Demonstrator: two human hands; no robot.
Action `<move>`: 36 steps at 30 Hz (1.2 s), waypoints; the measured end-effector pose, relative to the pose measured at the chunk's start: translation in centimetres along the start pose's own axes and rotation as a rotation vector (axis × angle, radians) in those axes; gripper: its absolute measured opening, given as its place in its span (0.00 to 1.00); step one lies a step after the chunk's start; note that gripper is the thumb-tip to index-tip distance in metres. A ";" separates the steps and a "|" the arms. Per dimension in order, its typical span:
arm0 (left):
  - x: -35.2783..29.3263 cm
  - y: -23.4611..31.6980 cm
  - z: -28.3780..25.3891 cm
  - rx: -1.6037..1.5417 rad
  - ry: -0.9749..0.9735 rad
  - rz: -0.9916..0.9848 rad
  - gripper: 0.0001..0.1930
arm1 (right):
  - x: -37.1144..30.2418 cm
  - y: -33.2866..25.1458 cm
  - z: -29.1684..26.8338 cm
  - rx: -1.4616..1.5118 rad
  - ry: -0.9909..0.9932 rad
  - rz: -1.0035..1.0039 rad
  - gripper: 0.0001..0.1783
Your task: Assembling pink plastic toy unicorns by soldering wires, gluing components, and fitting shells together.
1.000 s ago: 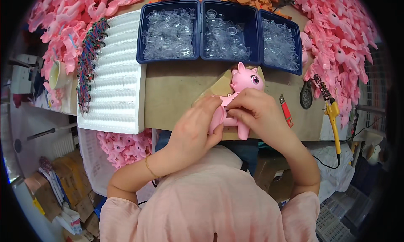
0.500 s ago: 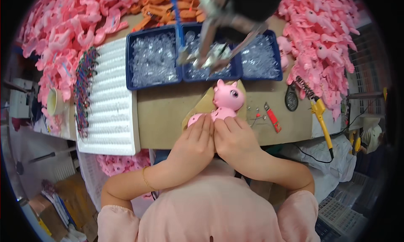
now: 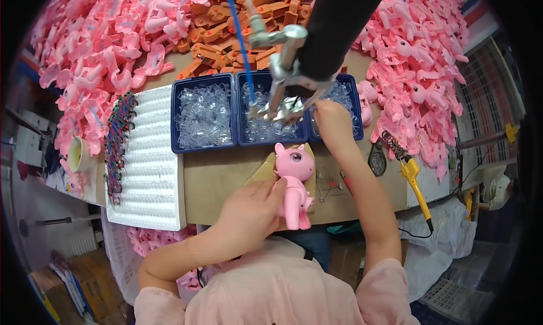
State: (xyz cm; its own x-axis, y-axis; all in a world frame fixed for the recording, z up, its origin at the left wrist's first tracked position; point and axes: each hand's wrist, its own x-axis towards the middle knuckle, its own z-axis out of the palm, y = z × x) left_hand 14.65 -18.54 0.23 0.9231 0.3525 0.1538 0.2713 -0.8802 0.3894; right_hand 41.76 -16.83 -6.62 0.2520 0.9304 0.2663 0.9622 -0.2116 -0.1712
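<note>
At the near edge of the table (image 3: 206, 186), the left hand (image 3: 249, 207) lies with fingers extended and close together against the back of the pink pony figure (image 3: 294, 192); the thumb is unclear, so whether the hand grips or only steadies cannot be told. The figure rests on a tan pad (image 3: 263, 171), head away from the person, legs toward the person. It is probably a light, stiff, hollow plastic shell, smooth enough to slide under a one-sided push. Take hold around the torso, with fingers and thumb on opposite sides; avoid loading the ears or legs. Farther out, the right hand (image 3: 334, 124) reaches into the right blue bin (image 3: 358, 116), at the clear plastic parts (image 3: 340, 91). Its fingertips are partly hidden, so a pinch cannot be confirmed. These parts are likely light, rigid, slippery and easily scratched; hold them by the edges. A metal fixture (image 3: 291, 39) hangs over the middle bin. Beyond lie orange parts (image 3: 249, 31).
</note>
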 end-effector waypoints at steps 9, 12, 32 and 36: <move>-6.5 -2.2 1.6 -2.071 0.002 -0.541 0.31 | -5.5 -3.6 -8.5 1.231 0.253 0.632 0.10; -7.2 -1.4 2.5 -2.289 -0.050 -0.805 0.33 | -11.6 -8.1 -11.0 1.626 -0.009 0.475 0.08; -10.7 -0.1 3.1 -1.694 0.416 -0.660 0.34 | -15.6 -18.7 -5.8 1.232 -0.016 0.172 0.30; -11.8 -1.1 2.9 -1.530 0.301 -0.514 0.36 | -14.4 -18.7 -6.3 1.626 -0.608 0.402 0.52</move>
State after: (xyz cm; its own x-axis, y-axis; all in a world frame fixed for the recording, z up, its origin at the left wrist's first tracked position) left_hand 4.22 -22.65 -4.60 0.6937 0.6977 -0.1788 -0.1603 0.3915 0.9061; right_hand 20.74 -28.19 -1.27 -0.0090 0.9495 -0.3136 -0.2992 -0.3018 -0.9052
